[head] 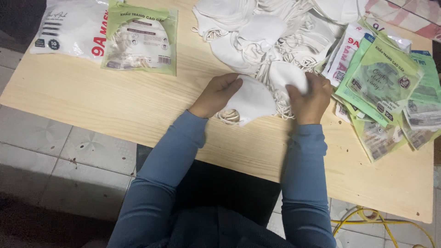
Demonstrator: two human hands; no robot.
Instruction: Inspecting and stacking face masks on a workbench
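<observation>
My left hand (216,95) grips the left edge of a folded white face mask (251,102) lying on the light wooden table (115,101). My right hand (313,98) holds a second white mask (287,76) by its right side, its elastic loops hanging beneath. The two masks touch near the table's middle. Both sleeves are blue. Just behind the hands lies a big heap of loose white masks (271,32) with tangled ear loops.
A stack of flat green and white packaging bags (386,87) fans out at the right. A filled green mask packet (140,41) and a white packet (71,27) lie at the back left. Grey floor tiles and a yellow cable (381,225) show below the table.
</observation>
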